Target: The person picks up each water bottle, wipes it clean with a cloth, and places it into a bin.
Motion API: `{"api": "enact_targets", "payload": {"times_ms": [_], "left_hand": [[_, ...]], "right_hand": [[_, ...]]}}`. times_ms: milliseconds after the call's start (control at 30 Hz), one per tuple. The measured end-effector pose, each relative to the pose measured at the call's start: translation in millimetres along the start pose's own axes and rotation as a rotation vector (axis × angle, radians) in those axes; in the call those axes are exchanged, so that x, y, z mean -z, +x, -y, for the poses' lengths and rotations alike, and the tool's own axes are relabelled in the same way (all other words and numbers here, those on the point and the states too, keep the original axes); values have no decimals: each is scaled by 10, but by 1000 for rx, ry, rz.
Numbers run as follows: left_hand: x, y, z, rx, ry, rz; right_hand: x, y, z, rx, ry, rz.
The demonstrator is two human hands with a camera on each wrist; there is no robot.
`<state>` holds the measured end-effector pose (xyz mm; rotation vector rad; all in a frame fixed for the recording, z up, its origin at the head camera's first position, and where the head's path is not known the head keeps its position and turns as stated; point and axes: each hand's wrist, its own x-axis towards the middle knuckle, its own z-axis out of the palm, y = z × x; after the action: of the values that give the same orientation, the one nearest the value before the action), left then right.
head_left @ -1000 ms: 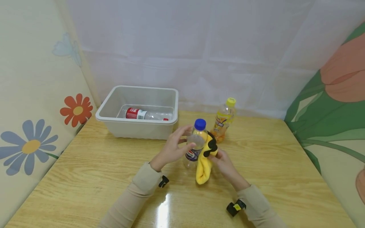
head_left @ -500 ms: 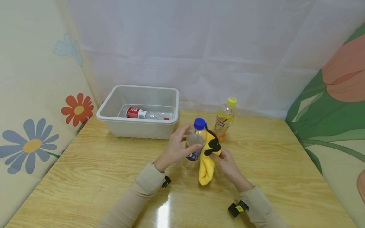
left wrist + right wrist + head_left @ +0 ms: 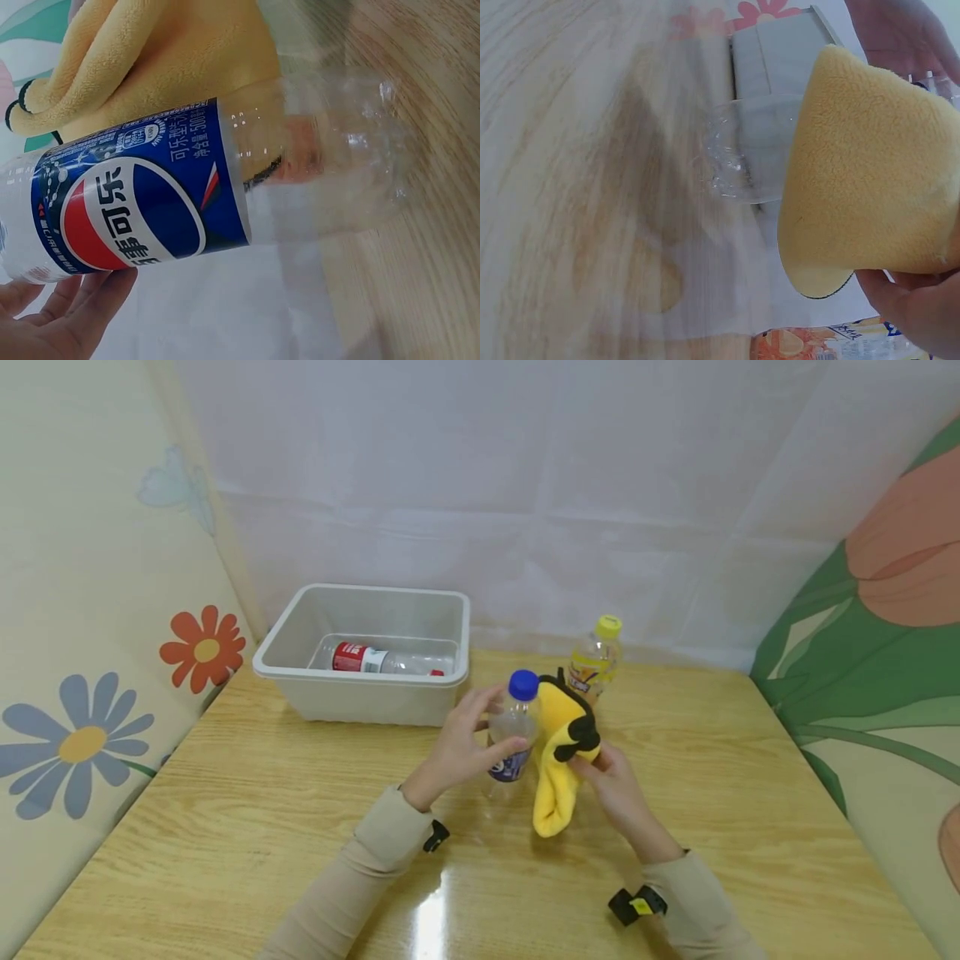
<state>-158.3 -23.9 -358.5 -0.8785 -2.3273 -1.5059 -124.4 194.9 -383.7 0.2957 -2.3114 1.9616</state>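
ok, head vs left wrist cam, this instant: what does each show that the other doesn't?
Head only: the gray bin with a red-labelled bottle lying inside, plus the blue cap on the clear bottle.

Left wrist only: the large characters on that bottle's label, big enough to read.

Both: the left hand gripping the clear bottle, the yellow cloth beside it, and the wooden table.

Left wrist has an orange patch showing through the bottle; can't tell what it is.
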Motion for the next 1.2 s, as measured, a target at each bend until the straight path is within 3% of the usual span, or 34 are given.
{"api": "enact_targets", "payload": {"times_ms": [467, 933, 1200], "left_hand": [[15, -10, 37, 16, -107, 27], [50, 4, 48, -5, -158, 107], [61, 5, 25, -11, -148, 109]], "right_hand": [[29, 16, 97, 130, 96, 7], [96, 33, 238, 155, 69, -9], [119, 46, 331, 211, 91, 8]]}}
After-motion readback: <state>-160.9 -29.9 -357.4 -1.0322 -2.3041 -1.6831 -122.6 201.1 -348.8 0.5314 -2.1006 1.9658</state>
